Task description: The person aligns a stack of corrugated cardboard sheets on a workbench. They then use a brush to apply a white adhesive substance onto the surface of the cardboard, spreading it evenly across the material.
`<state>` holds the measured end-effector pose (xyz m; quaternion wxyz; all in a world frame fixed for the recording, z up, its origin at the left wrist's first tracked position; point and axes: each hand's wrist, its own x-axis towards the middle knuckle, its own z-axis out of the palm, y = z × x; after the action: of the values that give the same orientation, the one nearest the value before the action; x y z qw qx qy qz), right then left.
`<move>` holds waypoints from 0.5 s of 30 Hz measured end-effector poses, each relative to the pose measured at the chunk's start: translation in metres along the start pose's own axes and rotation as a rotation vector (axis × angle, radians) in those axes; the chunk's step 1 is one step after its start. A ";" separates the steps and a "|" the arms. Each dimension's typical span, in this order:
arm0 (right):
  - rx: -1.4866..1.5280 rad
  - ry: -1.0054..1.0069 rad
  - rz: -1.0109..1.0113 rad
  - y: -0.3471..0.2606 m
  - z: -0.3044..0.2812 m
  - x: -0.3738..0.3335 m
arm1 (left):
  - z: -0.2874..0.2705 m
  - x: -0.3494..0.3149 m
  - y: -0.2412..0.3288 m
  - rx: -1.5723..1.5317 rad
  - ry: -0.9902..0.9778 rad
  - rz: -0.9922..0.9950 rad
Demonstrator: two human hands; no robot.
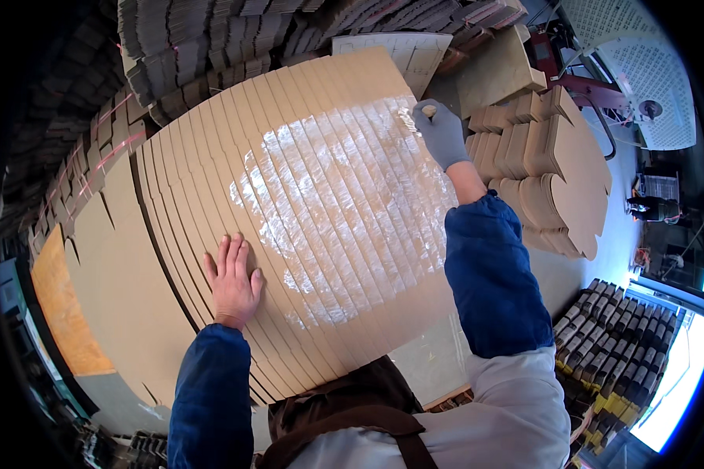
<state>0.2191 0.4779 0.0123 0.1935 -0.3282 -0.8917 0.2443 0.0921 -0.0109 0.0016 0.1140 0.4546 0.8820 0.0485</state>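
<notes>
Overlapping brown cardboard sheets (192,168) lie fanned out in front of me, their edges making a row of narrow strips. A wet, streaky white coating like glue (328,207) covers the middle and right of them. My left hand (235,288), bare, rests flat on the uncoated strips at the left with its fingers spread. At the far right edge of the coating, my right hand (443,139) wears a grey glove and is closed round what looks like a brush (429,111). Only the brush's pale, rounded handle end shows clearly; the glove hides most of it.
Stacks of cut cardboard pieces (571,176) stand close by my right arm. Tall cardboard stacks (203,51) line the far side. Bundled dark pieces (618,336) lie at the lower right. A machine with perforated pale guards (653,86) is at the far right.
</notes>
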 end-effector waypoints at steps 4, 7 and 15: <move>-0.205 0.063 0.159 0.055 -0.022 0.012 | 0.006 0.007 0.004 -0.029 0.028 0.036; 0.152 0.076 0.242 0.014 -0.019 0.014 | 0.000 -0.005 -0.005 -0.002 0.007 -0.009; 0.156 0.085 0.210 0.019 -0.033 -0.016 | 0.008 -0.002 -0.004 0.020 0.033 0.024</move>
<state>0.2564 0.4893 0.0251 0.2293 -0.4138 -0.8218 0.3176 0.0917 -0.0151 -0.0067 0.0944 0.4653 0.8788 0.0483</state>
